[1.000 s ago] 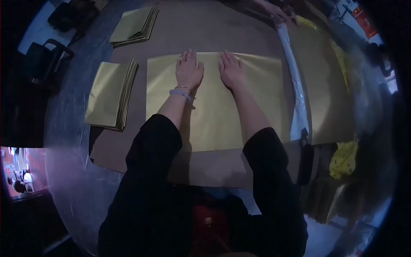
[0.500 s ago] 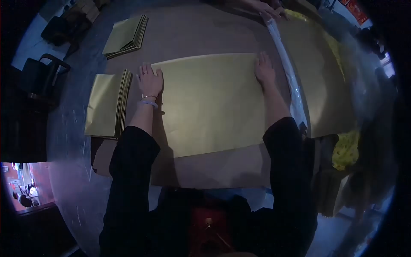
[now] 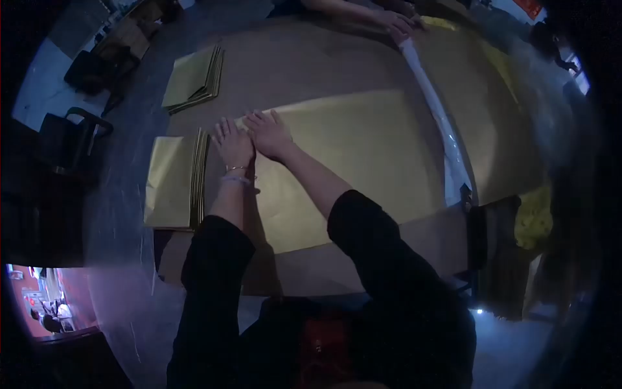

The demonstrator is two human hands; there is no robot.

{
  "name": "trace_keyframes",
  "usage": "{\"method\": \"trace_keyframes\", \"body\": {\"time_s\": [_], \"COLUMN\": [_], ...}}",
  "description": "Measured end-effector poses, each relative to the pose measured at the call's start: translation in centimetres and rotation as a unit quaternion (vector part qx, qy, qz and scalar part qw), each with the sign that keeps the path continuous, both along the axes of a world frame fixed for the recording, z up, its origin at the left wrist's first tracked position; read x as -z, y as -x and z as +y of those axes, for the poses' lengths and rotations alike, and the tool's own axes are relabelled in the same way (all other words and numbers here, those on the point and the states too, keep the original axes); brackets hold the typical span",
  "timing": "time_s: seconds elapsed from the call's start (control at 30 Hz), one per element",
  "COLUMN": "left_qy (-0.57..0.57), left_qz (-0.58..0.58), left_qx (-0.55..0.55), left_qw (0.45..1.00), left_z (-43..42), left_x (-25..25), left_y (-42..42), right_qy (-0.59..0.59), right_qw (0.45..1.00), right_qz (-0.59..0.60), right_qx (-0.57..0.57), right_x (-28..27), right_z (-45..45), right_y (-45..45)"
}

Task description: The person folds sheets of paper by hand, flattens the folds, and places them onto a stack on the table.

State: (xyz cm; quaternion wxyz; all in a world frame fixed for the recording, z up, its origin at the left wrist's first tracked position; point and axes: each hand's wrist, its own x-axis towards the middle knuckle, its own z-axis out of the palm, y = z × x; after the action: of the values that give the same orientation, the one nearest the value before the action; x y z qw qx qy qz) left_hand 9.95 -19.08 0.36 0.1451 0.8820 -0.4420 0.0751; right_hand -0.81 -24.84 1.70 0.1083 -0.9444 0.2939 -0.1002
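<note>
Left hand and right hand, together, flat, unclenched, at ten o'clock on the gold sheet!

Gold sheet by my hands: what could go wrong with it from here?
The gold sheet might skew: the left hand and right hand are both at its left end, with no hand on its right end.
The left hand is also close to the nearer folded gold stack and could knock it.
The bracelets might catch the sheet's edge.
</note>
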Motion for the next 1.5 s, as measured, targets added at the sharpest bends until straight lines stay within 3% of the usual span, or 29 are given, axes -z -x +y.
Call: {"method": "trace_keyframes", "body": {"time_s": [0.1,0.17,0.3,0.33,0.37,0.4,0.47,0.7,0.83,0.9,0.93,1.0,1.03,1.07,1.13,1.2,1.27,1.3,1.37,1.4,1.47,1.5], "left_qy": [-0.009,-0.016,-0.032,-0.042,-0.037,-0.027,-0.02,0.005,0.016,0.073,0.042,0.077,0.045,0.046,0.081,0.186,0.223,0.224,0.063,0.055,0.063,0.076], "left_qz": [-0.008,-0.009,-0.025,-0.033,-0.029,-0.023,-0.015,0.002,0.006,-0.009,0.007,-0.01,0.013,0.013,0.074,0.137,0.23,0.231,0.209,0.202,0.165,0.178], "left_qx": [-0.003,-0.012,-0.015,-0.021,-0.018,-0.018,-0.022,-0.049,-0.078,-0.094,-0.111,-0.11,-0.109,-0.111,-0.073,-0.014,0.032,0.036,0.062,0.085,0.132,0.184], "left_qw": [1.0,1.0,0.999,0.998,0.999,0.999,0.999,0.999,0.997,0.993,0.993,0.991,0.993,0.993,0.991,0.973,0.947,0.946,0.974,0.974,0.975,0.964], "left_z": [0.0,-0.4,-0.3,-0.3,-0.2,-0.3,-0.4,-0.6,-0.2,-0.4,-0.3,-0.2,-0.1,0.0,0.1,0.0,-0.3,-0.2,1.7,2.4,5.6,6.9], "left_x": [0.3,0.1,0.3,0.2,0.0,0.0,0.6,0.1,-0.3,1.0,0.4,1.7,1.2,0.7,0.1,-0.9,-1.1,-2.3,-5.2,-5.4,-6.0,-6.5], "left_y": [-0.1,-0.1,0.2,0.2,0.2,0.2,-0.2,0.3,1.0,0.7,0.8,0.5,0.2,0.3,0.5,0.7,0.3,1.3,3.5,5.0,10.4,12.7], "right_qy": [0.007,0.034,0.012,0.1,0.049,0.064,0.073,0.037,0.01,0.067,0.07,-0.043,-0.04,-0.144,-0.245,-0.275,-0.235,-0.219,-0.165,-0.126,0.0,-0.005], "right_qw": [1.0,0.997,0.981,0.971,0.966,0.964,0.949,0.962,0.982,0.984,0.986,0.984,0.985,0.98,0.956,0.94,0.953,0.954,0.963,0.969,0.974,0.968], "right_qz": [-0.01,-0.03,-0.052,-0.016,0.019,-0.034,0.008,-0.036,0.06,0.074,0.07,0.115,0.112,0.027,-0.059,0.009,0.008,-0.042,-0.13,-0.17,-0.166,-0.155], "right_qx": [-0.002,0.06,0.189,0.214,0.255,0.255,0.306,0.269,0.176,0.145,0.131,0.131,0.124,0.136,0.151,0.2,0.194,0.201,0.169,0.13,0.155,0.196], "right_x": [0.5,1.2,2.3,2.1,0.7,3.2,2.1,2.9,-1.4,0.2,0.4,0.7,1.1,1.6,-0.3,-4.1,-4.9,-6.2,-7.5,-8.1,-12.9,-16.1], "right_z": [-1.4,-3.9,-10.0,-11.5,-12.5,-15.4,-16.1,-18.0,-19.1,-22.0,-23.0,-24.5,-25.1,-25.5,-24.4,-23.1,-24.1,-24.3,-24.4,-23.9,-19.0,-17.0], "right_y": [1.0,4.0,14.6,17.6,20.1,23.2,26.5,28.3,29.1,29.4,29.1,28.4,28.2,28.6,29.2,29.5,30.8,31.0,29.7,28.7,26.9,26.1]}}
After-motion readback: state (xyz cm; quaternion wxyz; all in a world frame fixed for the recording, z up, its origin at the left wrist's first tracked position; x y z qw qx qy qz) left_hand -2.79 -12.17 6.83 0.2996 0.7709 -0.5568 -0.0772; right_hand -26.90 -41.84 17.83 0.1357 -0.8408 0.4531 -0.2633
